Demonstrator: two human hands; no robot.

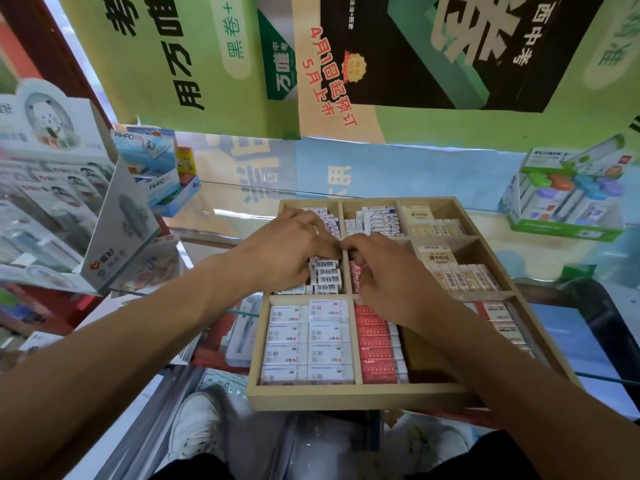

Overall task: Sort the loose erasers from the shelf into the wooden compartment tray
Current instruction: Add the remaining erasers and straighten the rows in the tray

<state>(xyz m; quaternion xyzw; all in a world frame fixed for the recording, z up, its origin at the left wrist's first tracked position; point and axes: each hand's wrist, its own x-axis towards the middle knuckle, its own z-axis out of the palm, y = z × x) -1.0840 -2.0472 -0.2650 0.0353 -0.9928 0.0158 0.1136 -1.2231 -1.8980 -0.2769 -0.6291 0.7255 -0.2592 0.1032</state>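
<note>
The wooden compartment tray (349, 396) lies on a glass shelf in front of me, its sections filled with boxed erasers. My left hand (284, 247) reaches into the middle-left section, fingers curled over white barcoded erasers (325, 276). My right hand (384, 271) sits beside it over the middle section, fingers curled down on a red-and-white eraser (356, 274). Both hands' fingertips meet at the divider; what they pinch is mostly hidden. White erasers (308, 342) fill the near-left section, red ones (375, 344) the near-middle, yellow ones (460, 275) the right.
A tilted display box of correction tapes (72, 216) stands at the left, blue AIHAO boxes (156, 168) behind it. A green display box (568, 199) stands at the right rear. Posters hang behind. The glass shelf edge (242, 311) passes under the tray; my shoes show below.
</note>
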